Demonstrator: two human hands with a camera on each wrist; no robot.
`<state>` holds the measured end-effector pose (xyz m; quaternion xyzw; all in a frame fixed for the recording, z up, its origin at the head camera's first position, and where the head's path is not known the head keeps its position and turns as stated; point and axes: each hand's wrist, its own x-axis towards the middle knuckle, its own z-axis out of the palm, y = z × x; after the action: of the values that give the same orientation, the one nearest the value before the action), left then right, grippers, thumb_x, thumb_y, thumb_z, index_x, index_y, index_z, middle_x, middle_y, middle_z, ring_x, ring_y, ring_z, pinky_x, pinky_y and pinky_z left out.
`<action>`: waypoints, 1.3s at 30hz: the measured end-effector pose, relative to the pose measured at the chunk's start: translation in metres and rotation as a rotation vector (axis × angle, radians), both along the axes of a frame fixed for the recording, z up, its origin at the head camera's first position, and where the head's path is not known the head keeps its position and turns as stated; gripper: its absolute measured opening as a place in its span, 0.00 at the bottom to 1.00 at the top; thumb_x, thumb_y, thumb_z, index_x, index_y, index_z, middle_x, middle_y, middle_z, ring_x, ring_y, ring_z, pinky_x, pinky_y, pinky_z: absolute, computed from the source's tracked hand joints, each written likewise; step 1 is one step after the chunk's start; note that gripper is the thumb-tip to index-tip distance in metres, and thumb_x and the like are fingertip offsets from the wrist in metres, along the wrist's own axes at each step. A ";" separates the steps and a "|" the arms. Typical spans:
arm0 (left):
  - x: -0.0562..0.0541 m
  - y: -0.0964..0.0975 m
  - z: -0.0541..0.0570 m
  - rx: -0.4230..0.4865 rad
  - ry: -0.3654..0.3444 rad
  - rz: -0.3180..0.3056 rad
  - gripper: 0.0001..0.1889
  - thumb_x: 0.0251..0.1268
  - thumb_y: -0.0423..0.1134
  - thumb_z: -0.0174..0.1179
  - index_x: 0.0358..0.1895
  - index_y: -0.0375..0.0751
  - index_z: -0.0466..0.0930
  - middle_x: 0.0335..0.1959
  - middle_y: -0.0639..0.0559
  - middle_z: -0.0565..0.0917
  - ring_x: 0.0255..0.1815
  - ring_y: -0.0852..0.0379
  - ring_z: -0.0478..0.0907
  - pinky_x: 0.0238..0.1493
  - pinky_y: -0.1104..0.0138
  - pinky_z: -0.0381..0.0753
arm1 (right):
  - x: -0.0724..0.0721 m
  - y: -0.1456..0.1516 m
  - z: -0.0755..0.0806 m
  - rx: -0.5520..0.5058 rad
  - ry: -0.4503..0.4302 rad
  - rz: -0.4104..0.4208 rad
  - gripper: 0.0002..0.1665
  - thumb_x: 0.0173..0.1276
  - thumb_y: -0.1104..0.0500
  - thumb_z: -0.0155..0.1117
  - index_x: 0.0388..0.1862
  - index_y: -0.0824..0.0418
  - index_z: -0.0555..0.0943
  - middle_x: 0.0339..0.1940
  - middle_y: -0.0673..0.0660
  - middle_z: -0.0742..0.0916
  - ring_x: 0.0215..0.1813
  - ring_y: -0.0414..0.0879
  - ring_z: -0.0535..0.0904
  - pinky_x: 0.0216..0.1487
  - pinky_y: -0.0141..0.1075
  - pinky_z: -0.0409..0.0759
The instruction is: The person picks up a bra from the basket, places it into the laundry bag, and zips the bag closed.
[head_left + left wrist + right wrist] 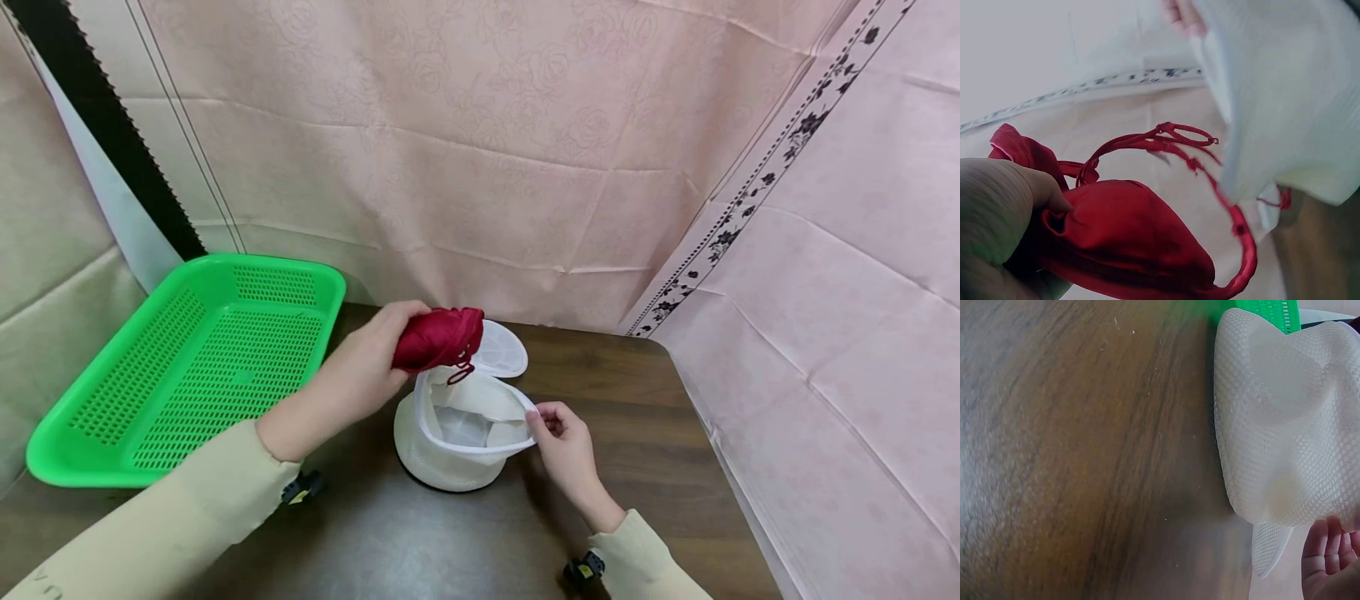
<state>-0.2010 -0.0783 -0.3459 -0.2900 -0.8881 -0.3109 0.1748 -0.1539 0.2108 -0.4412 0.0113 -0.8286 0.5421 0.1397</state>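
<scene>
A folded red satin bra [441,340] with thin straps is gripped in my left hand [367,354], just above the far left rim of a white mesh laundry bag [450,462]. In the left wrist view, the bra's cup [1129,231] bulges beyond my thumb and its straps [1166,140] dangle toward the bag. My right hand [566,450] pinches the bag's rim on the right, pulling it outward. The bag stands upright on the table with its mouth wide, and its round lid [501,350] is folded back behind it. In the right wrist view, my curled fingers [1329,550] meet the mesh.
To the left sits a green perforated plastic basket [232,350]. The dark wooden table [637,467] is bordered at the back by a hanging pink cloth [480,167] and on the right by a pale cloth [847,333] with a black floral band.
</scene>
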 end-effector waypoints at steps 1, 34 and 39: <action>0.001 0.003 -0.003 -0.005 -0.006 -0.008 0.37 0.48 0.24 0.70 0.64 0.40 0.64 0.57 0.44 0.73 0.53 0.46 0.75 0.52 0.51 0.77 | 0.000 0.000 0.000 0.000 -0.001 0.002 0.05 0.66 0.68 0.64 0.37 0.72 0.81 0.29 0.65 0.82 0.30 0.53 0.76 0.29 0.28 0.73; 0.008 0.053 -0.072 -0.458 0.067 -0.107 0.31 0.55 0.34 0.69 0.64 0.50 0.71 0.55 0.48 0.76 0.53 0.48 0.74 0.36 0.55 0.83 | -0.015 0.010 -0.032 0.003 0.005 0.031 0.03 0.66 0.59 0.67 0.36 0.57 0.83 0.29 0.53 0.84 0.31 0.46 0.77 0.30 0.31 0.76; 0.008 0.057 -0.076 -0.507 0.028 -0.106 0.29 0.57 0.35 0.68 0.64 0.50 0.72 0.53 0.47 0.76 0.49 0.48 0.75 0.36 0.57 0.83 | -0.014 0.009 -0.031 0.013 0.017 0.042 0.03 0.66 0.59 0.67 0.36 0.58 0.83 0.28 0.53 0.83 0.31 0.46 0.77 0.30 0.31 0.76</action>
<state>-0.1934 -0.0213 -0.4214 -0.3751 -0.9186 -0.0831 0.0924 -0.1681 0.2201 -0.4718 0.0344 -0.8303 0.5395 0.1351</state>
